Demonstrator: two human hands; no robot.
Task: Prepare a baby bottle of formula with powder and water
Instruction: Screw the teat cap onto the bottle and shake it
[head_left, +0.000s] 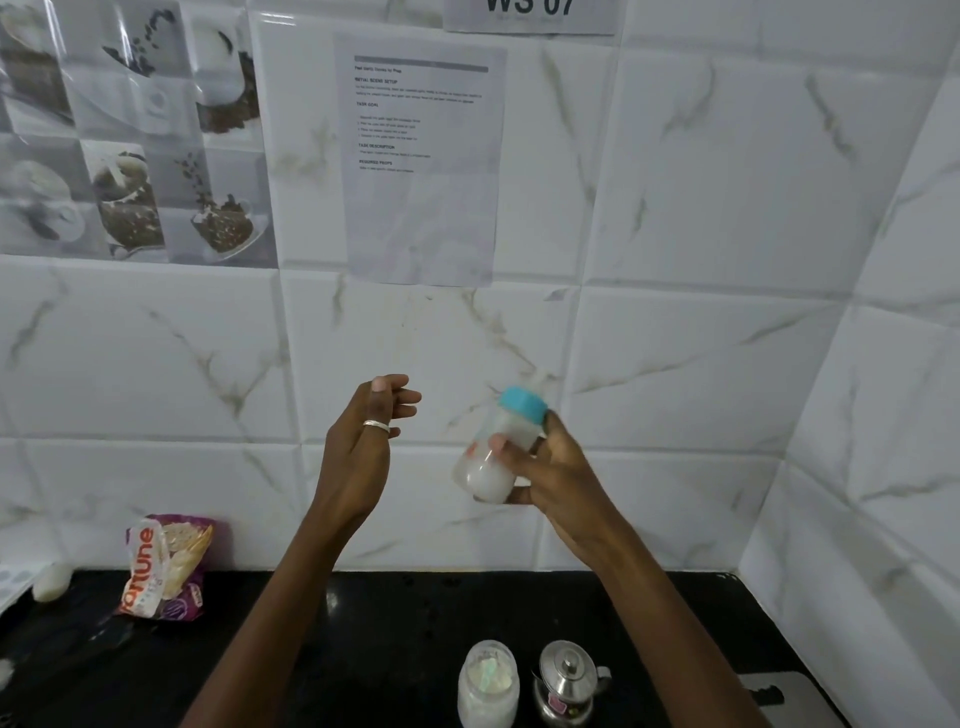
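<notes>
The right hand (550, 467) held the baby bottle (498, 452) up in the air in front of the tiled wall (701, 338), well above the black surface (363, 649). The bottle was tilted, its blue cap (523, 407) leaning up and to the right, and white liquid filled its lower part. The fingers (501, 444) of that hand were wrapped around the bottle's body, the thumb across the near side and the others hidden behind it. The bottle looked a little blurred.

The left hand (363, 441) was raised beside it, apart from the bottle and holding nothing. Its fingers (402, 400) were loosely spread and slightly curled, and a ring (376, 426) sat on the thumb.

Below the hands, near the front edge of the surface, a clear jar of white powder (488, 686) stood just beside a small steel kettle with a knobbed lid (567, 683); the right forearm passed just to the kettle's right. A grey flat object (789, 696) lay further right, partly hidden by that arm. To the left, against the wall, a crumpled purple and white packet (166, 566) stood, and a small white object (52, 581) lay at the far left edge.

On the wall hung a printed sheet (421, 156), its text too small to read, a label above it (530, 15), and a panel of coffee pictures (130, 130).
</notes>
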